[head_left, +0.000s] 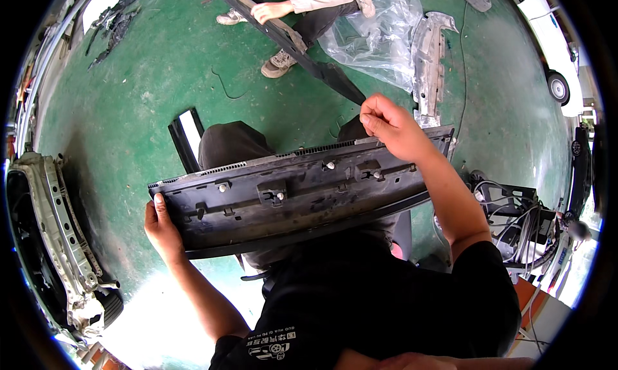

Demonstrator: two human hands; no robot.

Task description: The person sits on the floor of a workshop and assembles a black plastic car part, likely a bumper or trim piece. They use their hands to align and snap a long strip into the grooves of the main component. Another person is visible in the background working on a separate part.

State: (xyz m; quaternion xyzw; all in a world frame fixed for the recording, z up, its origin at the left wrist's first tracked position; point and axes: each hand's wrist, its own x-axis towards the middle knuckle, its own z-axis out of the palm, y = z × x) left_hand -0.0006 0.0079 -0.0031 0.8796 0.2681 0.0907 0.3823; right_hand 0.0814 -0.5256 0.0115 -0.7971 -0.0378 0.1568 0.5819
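Observation:
A long black plastic car trim panel (302, 190) lies across my lap, its hollow side up, with white clips and a ribbed strip along its far edge. My left hand (162, 228) grips the panel's left end, thumb on top and the fingers partly hidden beneath. Over the far edge, toward the right end, is my right hand (389, 127), its thumb and fingertips pinched together. Whatever sits in that pinch, if anything, is too small to make out. My right wrist passes above the panel.
Opposite me, a co-worker's hand (270, 11) rests on a long dark strip (322, 71) whose end reaches near my right hand. Clear plastic sheeting (380, 38) and a grey car part (428, 61) lie beyond. Tangled cables (524, 225) are at right, a metal body part (61, 228) at left.

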